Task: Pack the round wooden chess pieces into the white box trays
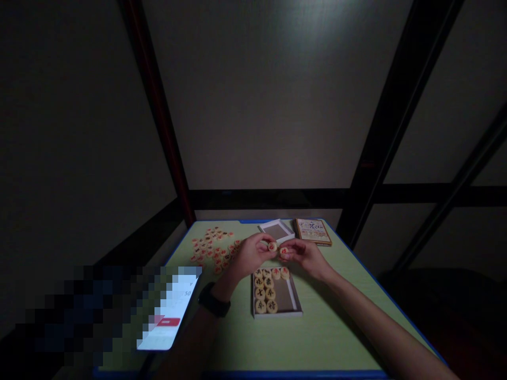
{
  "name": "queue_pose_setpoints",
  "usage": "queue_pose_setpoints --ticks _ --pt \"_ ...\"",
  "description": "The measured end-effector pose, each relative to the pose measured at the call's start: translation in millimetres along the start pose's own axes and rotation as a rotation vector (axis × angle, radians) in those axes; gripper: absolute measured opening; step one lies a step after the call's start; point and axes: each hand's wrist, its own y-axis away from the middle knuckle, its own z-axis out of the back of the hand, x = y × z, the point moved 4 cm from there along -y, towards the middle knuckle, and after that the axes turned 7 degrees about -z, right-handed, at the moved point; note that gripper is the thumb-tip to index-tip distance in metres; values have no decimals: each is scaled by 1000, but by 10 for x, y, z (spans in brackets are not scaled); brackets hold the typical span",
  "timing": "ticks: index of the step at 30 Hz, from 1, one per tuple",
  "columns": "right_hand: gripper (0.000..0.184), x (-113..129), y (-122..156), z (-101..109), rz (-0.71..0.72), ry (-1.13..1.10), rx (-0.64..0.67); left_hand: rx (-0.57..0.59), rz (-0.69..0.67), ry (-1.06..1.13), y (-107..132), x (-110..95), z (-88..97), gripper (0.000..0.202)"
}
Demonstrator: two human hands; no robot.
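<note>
Above the far edge of an open box [296, 293], my left hand [253, 255] pinches a round Chinese chess piece [272, 246] with a red character. Close beside it, my right hand [304, 256] grips another red-marked chess piece [284, 252]. The two pieces nearly meet. In the box, black-marked pieces [260, 294] fill two columns on the left, and two red-marked pieces [280, 272] lie along the far side. The box's right part shows its bare grey bottom. A dark watch [214, 300] is on my left wrist.
Loose chess pieces [209, 247] are scattered on the green table [332, 332] at the far left. A white box lid or tray [277, 230] and a printed box [312, 232] lie at the back. A lit phone screen [174, 311] stands at the near left.
</note>
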Motion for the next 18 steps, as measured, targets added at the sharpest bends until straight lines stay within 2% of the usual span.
queue_pose_setpoints --ticks 3,5,8,13,15,18 --pt "44 22 9 17 32 108 -25 -43 15 36 -20 51 18 26" --pt "35 82 44 9 80 203 -35 -76 15 40 -36 95 30 26" --pt "16 233 148 -49 169 474 -24 -139 24 -11 -57 173 61 25" --pt "11 443 354 -225 358 893 64 -249 45 -90 -78 255 125 26" --pt "14 446 386 -267 363 971 82 -262 54 -63 -77 260 132 28" --pt "12 414 379 -281 347 1002 93 -213 58 -52 -68 250 113 28"
